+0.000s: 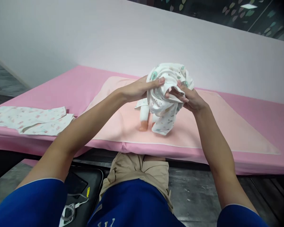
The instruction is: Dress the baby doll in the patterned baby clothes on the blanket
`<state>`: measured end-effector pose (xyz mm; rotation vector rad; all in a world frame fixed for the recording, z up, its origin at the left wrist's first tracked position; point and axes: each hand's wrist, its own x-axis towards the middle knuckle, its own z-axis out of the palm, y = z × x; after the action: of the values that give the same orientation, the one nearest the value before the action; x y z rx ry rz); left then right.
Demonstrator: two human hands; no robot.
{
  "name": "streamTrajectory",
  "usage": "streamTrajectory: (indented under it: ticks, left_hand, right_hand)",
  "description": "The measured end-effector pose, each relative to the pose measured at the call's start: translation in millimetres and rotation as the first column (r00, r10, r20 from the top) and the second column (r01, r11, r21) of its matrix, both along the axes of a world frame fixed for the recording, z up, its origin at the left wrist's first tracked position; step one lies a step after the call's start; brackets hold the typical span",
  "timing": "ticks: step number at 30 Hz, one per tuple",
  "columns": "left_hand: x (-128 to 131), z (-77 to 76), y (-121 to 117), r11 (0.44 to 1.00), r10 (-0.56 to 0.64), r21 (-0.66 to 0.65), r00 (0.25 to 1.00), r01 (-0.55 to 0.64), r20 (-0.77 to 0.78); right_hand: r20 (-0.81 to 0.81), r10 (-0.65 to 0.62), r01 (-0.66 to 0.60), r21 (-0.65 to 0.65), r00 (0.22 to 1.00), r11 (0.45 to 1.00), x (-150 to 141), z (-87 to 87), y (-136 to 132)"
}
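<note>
A white baby garment [167, 105] with small green and grey animal prints is bunched up between my hands, above the bed. My left hand [148, 85] grips its left side, with the thumb lying over the gathered cloth. At the right, my right hand [190, 96] is closed on the edge of a small opening, its fingers partly inside. Behind and below the cloth lies a baby doll [144, 121]; its feet and white-clad legs point toward me. The garment hides the doll's upper body. One loose panel of the cloth hangs down beside the doll's legs.
A folded white printed baby garment [38, 119] lies at the bed's left edge. Under the doll, a peach mat [123, 132] covers part of the pink bed sheet [90, 75]. A black case [94, 179] with a white cable [79, 203] stands below, left of my legs.
</note>
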<state>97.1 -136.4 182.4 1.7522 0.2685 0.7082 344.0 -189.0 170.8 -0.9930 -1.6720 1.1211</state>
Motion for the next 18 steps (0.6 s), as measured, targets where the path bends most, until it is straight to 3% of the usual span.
streamTrajectory:
  ticks: [6, 9, 13, 18]
  left_hand:
    - [-15, -20.1, -5, 0.998, 0.066, 0.002, 0.996, -0.066, -0.056]
    - [-23, -36.5, -12, 0.992, 0.126, 0.016, 0.985, -0.125, -0.118]
    - [-32, -68.5, -26, 0.970, 0.229, -0.014, 0.935, -0.241, -0.272]
    - [-46, -134.5, -31, 0.904, 0.349, -0.058, 0.810, -0.423, -0.472]
  right_hand:
    - [0.035, 0.074, -0.073, -0.047, 0.997, 0.996, -4, 8.1, -25]
    - [0.104, 0.096, -0.088, -0.079, 0.990, 0.993, -13, -3.2, -32]
    - [0.232, -0.091, 0.129, -0.150, 0.968, 0.980, -26, -50.6, -24]
    - [0.471, -0.054, 0.150, -0.168, 0.880, 0.974, -42, -113.1, -13]
